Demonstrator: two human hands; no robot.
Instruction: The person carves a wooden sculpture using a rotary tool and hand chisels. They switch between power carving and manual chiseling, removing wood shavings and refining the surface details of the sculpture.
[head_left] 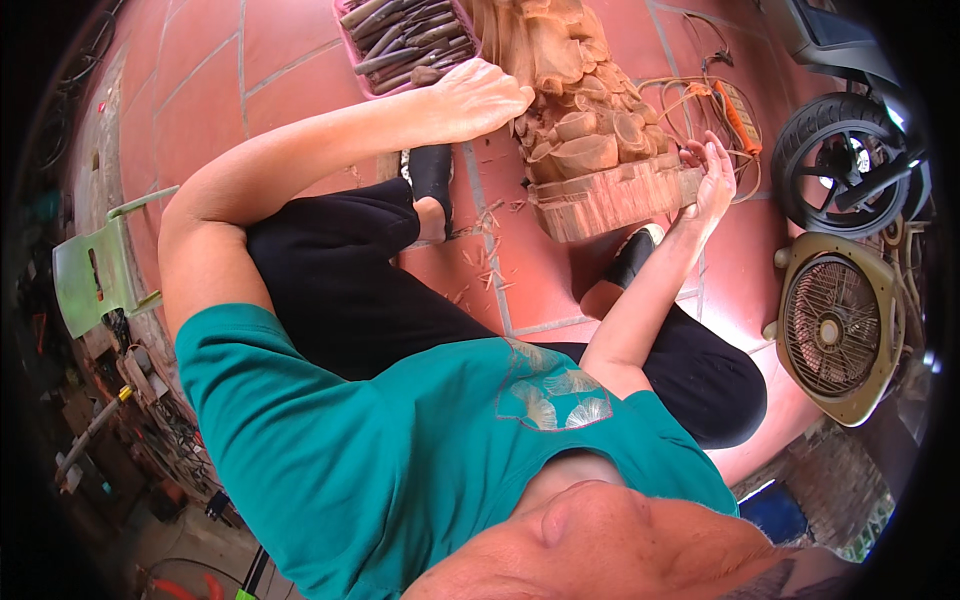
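Observation:
A carved wooden piece [600, 205] lies on the floor between my legs, its flat, pale base toward me and deep rounded relief beyond. My left hand [480, 102] is closed in a fist at the carving's left side. What its fingers hold, if anything, is hidden. On the other side, my right hand [712, 182] rests against the base's right end, fingers stretched upward and apart. Close to my left hand, several dark-handled hand tools [415, 38] lie in a pink basket [352, 52].
Wood shavings [485, 265] are scattered over the red floor tiles [290, 45]. An orange power strip [738, 118] with loose cords lies beyond my right hand. A motorbike wheel [790, 165] and a box fan [840, 320] stand at the right. A green plastic chair [95, 275] is at the left.

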